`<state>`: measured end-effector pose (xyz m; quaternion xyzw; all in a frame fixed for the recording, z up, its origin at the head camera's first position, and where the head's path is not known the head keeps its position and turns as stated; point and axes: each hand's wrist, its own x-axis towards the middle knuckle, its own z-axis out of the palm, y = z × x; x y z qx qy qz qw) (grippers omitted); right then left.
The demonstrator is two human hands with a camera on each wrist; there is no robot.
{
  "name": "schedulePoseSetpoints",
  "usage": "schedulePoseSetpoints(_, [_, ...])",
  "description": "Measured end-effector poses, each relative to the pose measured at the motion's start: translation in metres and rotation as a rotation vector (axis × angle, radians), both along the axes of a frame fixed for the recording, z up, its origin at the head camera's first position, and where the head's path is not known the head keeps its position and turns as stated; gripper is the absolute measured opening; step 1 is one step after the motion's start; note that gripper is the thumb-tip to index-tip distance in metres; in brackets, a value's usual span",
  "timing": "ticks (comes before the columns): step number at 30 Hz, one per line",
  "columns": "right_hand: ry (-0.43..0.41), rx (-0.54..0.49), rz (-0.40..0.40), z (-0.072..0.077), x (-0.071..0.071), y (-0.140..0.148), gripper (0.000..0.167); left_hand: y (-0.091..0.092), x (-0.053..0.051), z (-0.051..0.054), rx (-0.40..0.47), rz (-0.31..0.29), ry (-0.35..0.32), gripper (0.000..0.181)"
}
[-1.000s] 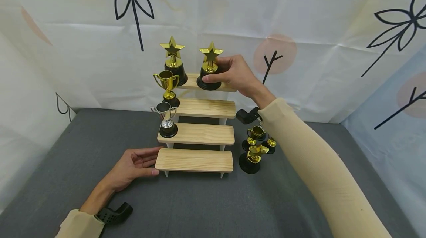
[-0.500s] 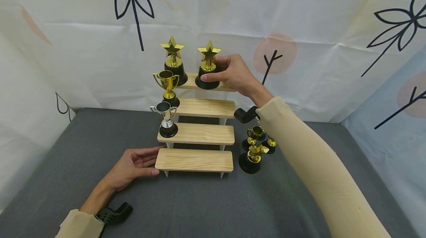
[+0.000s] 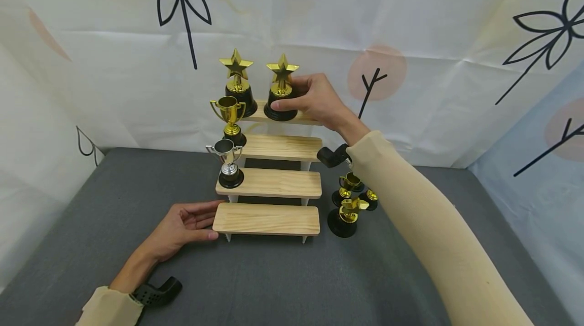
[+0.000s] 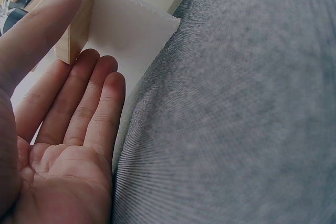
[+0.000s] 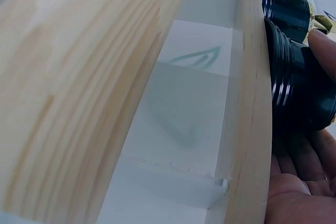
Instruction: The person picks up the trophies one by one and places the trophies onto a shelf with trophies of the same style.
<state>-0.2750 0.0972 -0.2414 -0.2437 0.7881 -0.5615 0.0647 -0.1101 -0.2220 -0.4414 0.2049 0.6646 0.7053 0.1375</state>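
My right hand [image 3: 319, 100] grips a gold star trophy [image 3: 282, 69] by its black base, over the top step of a tiered wooden display stand [image 3: 266, 218]. In the right wrist view the black base [image 5: 299, 85] sits at that step's edge, with a thumb and curled fingers around it. Against the stand's lower left end rests my left hand [image 3: 187, 229], its fingers nearly straight; the left wrist view shows the fingertips by a white support [image 4: 126, 32]. Another star trophy [image 3: 236, 68] stands at the top step's left end. Below it are a gold cup trophy [image 3: 230, 113] and a silver cup trophy [image 3: 226, 156].
Right of the stand, under my right forearm, several gold trophies [image 3: 344, 218] stand close together on the grey table [image 3: 255, 285]; the sleeve partly hides them. A printed white cloth [image 3: 310, 22] hangs right behind the top step.
My right hand has moved the star trophy a little left along the top step, closer to the other star trophy. The left hand has stayed at the stand's end.
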Motion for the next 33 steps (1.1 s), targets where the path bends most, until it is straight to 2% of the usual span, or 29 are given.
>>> schedulePoseSetpoints(33, [-0.017, -0.041, 0.013, -0.0040, -0.0028, -0.0070, 0.036, 0.0006, -0.0006, 0.0000, -0.008, 0.014, 0.010, 0.070])
